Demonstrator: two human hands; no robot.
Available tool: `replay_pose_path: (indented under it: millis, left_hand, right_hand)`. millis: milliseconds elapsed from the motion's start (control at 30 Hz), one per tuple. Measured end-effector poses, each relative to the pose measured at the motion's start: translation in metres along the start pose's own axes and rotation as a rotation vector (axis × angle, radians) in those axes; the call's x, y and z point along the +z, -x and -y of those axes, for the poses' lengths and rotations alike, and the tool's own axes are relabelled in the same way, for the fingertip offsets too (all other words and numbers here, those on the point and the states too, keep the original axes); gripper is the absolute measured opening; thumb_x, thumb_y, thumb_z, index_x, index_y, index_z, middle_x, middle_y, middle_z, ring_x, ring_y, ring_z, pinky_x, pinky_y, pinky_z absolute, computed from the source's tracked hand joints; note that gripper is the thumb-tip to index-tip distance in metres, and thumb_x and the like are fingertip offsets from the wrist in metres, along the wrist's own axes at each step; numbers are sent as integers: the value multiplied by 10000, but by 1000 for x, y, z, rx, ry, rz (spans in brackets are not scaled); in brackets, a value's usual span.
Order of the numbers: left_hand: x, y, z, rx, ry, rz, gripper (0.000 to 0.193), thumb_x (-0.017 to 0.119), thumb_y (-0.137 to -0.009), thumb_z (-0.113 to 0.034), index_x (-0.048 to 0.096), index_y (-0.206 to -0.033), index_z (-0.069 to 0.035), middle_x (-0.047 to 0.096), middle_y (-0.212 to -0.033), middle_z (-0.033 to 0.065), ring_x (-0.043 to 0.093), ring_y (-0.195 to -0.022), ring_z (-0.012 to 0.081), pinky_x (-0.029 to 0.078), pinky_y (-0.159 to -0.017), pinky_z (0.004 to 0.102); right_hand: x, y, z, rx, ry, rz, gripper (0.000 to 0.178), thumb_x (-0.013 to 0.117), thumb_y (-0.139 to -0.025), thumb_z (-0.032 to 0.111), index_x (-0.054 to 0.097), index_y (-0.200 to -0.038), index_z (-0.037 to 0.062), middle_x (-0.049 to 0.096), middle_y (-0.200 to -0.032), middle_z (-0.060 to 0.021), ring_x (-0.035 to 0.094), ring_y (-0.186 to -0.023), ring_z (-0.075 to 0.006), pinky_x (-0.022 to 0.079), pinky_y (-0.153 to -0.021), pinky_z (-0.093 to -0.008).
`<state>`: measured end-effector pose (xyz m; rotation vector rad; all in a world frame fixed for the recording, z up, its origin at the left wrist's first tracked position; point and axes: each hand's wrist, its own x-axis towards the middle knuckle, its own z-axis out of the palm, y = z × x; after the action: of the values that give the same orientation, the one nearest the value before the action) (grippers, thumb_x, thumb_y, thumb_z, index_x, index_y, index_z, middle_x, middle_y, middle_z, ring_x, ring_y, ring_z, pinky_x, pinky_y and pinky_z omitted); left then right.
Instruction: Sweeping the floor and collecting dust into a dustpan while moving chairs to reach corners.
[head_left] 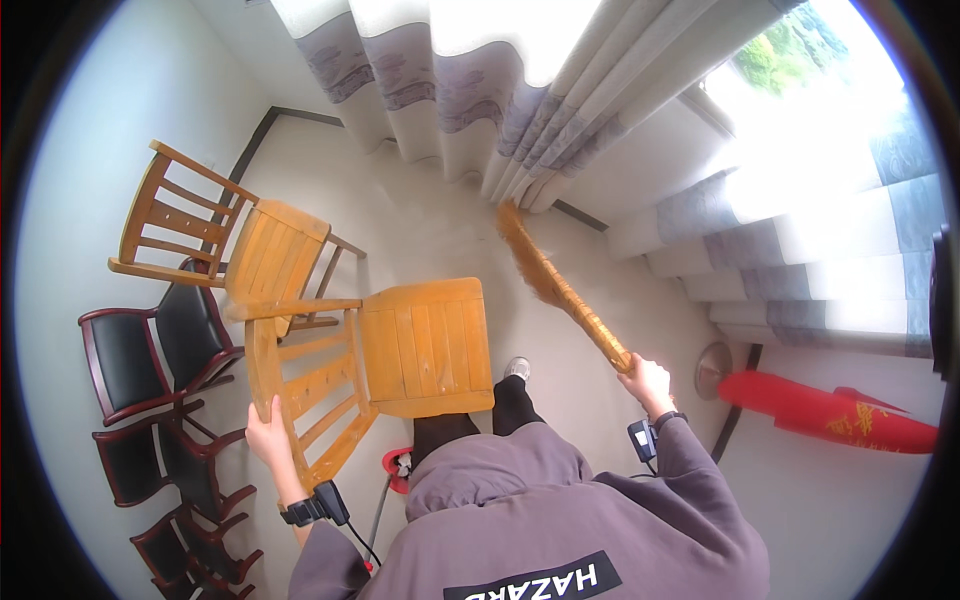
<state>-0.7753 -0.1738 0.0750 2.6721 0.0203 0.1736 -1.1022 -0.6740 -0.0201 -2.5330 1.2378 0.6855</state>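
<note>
My right hand [648, 385] is closed around the handle end of a straw broom [575, 305]. The broom slants up and to the left, its bristle end close to the bottom of the curtain; whether it touches the floor I cannot tell. My left hand [268, 437] grips the backrest of a wooden chair [425, 345], fingers partly hidden behind the frame. That chair's slatted seat lies in front of my legs. Close to my left leg is a red dustpan-like container [397, 468] with a thin handle, partly covered by my clothing.
Another wooden chair [275, 258] stands at the far left. Several black-cushioned chairs [128, 362] line the left wall. Patterned curtains [460, 90] hang ahead and right. A red cloth-wrapped object [830, 410] rises from a round metal base [713, 370] at right. Pale floor [420, 210] spreads between.
</note>
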Motion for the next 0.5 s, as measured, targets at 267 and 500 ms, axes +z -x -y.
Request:
replay_pose_path:
  millis: [267, 500]
  left_hand:
    - [-10, -4, 30, -171, -17, 51, 275, 612, -819, -244, 593, -968, -14, 652, -847, 152, 636, -766, 264, 470, -682, 340]
    - [-10, 5, 25, -161, 113, 33, 227, 624, -797, -99, 557, -945, 59, 644, -825, 162, 624, -738, 251, 467, -664, 344]
  right_hand:
    - [1, -81, 109, -203, -192, 91, 533, 599, -737, 447, 532, -1138, 101, 642, -898, -150, 612, -860, -312, 478, -759, -408]
    - [76, -223, 248, -162, -719, 520, 528, 642, -698, 415, 625, -983, -29, 649, -873, -180, 629, -823, -278, 474, -753, -349]
